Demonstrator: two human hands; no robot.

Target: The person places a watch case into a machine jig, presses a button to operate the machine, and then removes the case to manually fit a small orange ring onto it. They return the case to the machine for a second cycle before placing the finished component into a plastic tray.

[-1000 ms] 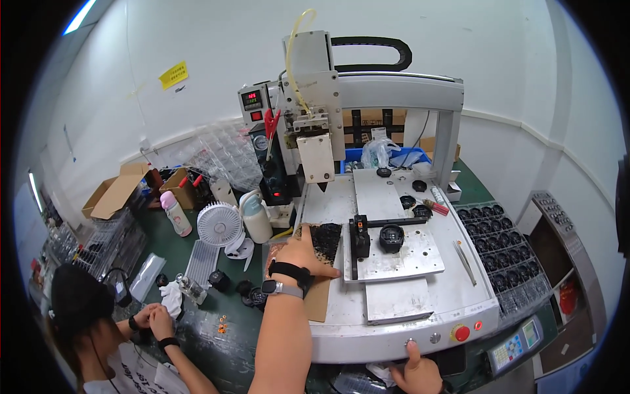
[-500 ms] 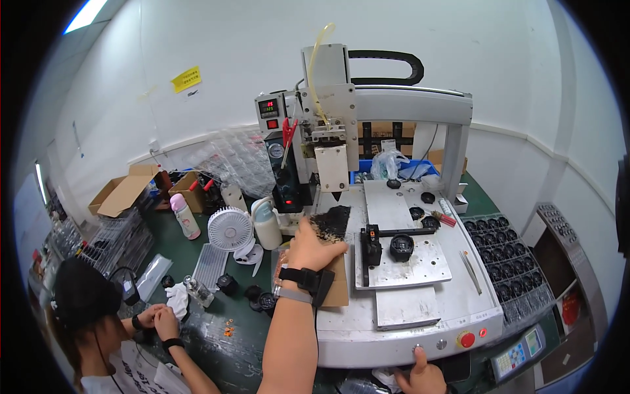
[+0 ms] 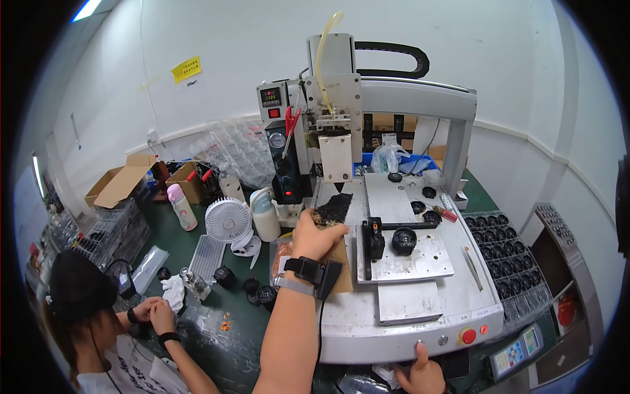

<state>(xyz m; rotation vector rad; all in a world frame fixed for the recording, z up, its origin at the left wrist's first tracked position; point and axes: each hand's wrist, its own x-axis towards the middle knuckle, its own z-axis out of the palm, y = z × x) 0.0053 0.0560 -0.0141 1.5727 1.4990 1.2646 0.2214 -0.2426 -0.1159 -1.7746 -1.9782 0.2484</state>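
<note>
My left hand (image 3: pixel 316 238) grips the side of a piece of brown cardboard (image 3: pixel 341 272), its fingers closed round the edge. The far part of the cardboard carries a dark, crusted patch (image 3: pixel 335 209), just under the dark pointed nozzle (image 3: pixel 339 187) of the bench machine. Down at the machine's front panel, my right hand (image 3: pixel 423 377) has one digit stretched up onto a round button (image 3: pixel 419 345). Another digit of that hand stands apart, and I see nothing held in it. A round black part (image 3: pixel 403 241) sits on the metal fixture plate (image 3: pixel 426 266) to the right.
A red stop button (image 3: pixel 467 336) and metal tweezers (image 3: pixel 472 268) lie rightward. Beyond them is a clear tray (image 3: pixel 508 256) of black parts. A white fan (image 3: pixel 228 221) and bottle (image 3: pixel 265 217) stand left. A co-worker's hands (image 3: pixel 156 314) are together at lower left.
The whole view has shifted slightly. My left hand stays on the cardboard beneath the nozzle, and my right digit stays on the button.
</note>
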